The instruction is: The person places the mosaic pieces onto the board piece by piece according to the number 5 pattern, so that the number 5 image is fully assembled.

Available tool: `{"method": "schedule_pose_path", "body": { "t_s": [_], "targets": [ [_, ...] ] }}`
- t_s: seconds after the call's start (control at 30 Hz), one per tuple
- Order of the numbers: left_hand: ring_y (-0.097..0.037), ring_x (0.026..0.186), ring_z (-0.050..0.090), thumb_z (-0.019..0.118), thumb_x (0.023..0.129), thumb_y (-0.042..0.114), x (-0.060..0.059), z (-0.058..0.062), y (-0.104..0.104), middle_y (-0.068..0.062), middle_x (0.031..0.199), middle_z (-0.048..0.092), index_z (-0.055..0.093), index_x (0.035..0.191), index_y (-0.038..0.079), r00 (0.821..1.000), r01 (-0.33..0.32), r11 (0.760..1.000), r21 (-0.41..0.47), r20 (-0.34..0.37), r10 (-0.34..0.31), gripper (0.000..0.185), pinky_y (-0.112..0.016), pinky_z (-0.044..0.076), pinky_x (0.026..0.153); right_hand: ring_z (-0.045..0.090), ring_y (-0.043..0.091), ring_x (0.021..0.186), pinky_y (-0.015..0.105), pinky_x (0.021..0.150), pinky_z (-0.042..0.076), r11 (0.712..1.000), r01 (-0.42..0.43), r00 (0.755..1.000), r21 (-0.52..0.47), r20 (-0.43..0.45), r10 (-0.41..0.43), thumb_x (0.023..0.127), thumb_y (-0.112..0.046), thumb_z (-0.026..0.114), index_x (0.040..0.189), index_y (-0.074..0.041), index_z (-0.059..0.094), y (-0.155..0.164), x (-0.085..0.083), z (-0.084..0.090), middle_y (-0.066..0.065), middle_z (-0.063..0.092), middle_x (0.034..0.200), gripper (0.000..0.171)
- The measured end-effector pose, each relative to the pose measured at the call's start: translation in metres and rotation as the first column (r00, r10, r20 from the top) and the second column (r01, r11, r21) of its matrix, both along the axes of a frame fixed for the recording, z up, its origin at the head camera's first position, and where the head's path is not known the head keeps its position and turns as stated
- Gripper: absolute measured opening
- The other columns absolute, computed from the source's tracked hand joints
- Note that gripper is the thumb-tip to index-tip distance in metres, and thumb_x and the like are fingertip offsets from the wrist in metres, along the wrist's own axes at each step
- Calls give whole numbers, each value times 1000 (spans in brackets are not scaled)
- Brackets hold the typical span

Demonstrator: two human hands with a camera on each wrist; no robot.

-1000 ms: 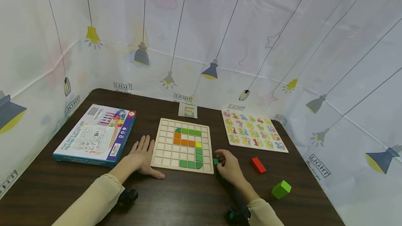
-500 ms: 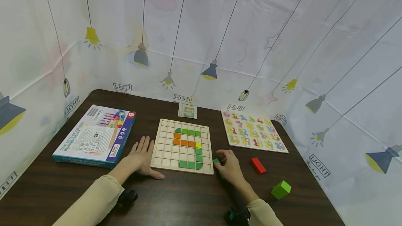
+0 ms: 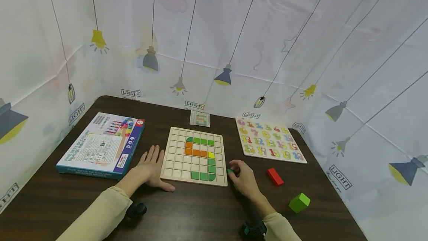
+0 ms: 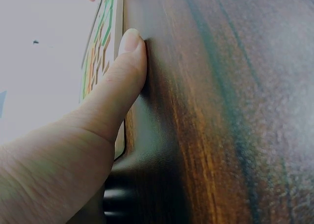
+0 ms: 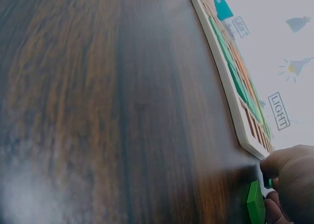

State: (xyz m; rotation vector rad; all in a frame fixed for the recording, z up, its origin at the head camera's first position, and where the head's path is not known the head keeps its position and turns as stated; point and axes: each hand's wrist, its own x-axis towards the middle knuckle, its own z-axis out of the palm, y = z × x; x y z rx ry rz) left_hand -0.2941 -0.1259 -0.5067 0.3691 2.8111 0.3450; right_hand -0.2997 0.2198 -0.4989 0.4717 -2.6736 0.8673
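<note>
A wooden grid board (image 3: 174,159) lies in the middle of the dark table, with green, orange and yellow tiles set in it (image 3: 200,152). My left hand (image 3: 151,168) rests flat on the table against the board's left edge, thumb (image 4: 128,62) along its near corner. My right hand (image 3: 241,177) sits at the board's right near corner and pinches a small green tile (image 3: 230,171). In the right wrist view the green tile (image 5: 255,204) stands on edge between my fingertips, just off the board's edge (image 5: 230,94).
A game box (image 3: 100,144) lies at the left. A number puzzle board (image 3: 269,140) lies at the back right, a small pattern card (image 3: 200,117) behind the grid board. A red block (image 3: 275,176) and a green cube (image 3: 299,202) lie right of my right hand.
My right hand has shifted slightly with the green tile at the board's corner. The left hand has not moved.
</note>
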Motion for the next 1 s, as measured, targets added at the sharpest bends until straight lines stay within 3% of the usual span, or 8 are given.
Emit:
{"method": "schedule_pose_path", "body": {
  "t_s": [0.5,0.8,1.0],
  "targets": [
    [-39,140,-8,51,46,94,3,6,0,-25,153,-9,4,150,-2,1000,1,1000,4,14,-1,149,-54,-1,111,62,17,77,31,64,52,985,-145,982,-91,-132,133,79,4,67,110,-1,61,-37,0,6,8,64,92,32],
    [-39,140,-9,48,44,96,2,3,-1,-25,153,-10,3,150,-1,1000,7,1000,-16,11,-7,151,-54,-2,111,60,16,81,30,66,52,968,-237,967,-80,-119,227,79,2,69,109,0,61,-65,2,4,6,63,90,32],
    [-38,140,-12,50,48,94,7,16,0,-24,153,-13,0,150,-1,999,6,1000,-12,44,-6,148,-53,-3,111,59,13,79,27,68,51,961,-271,959,-44,-94,266,80,-2,71,112,-2,61,-82,5,4,2,64,91,33]
  ]
}}
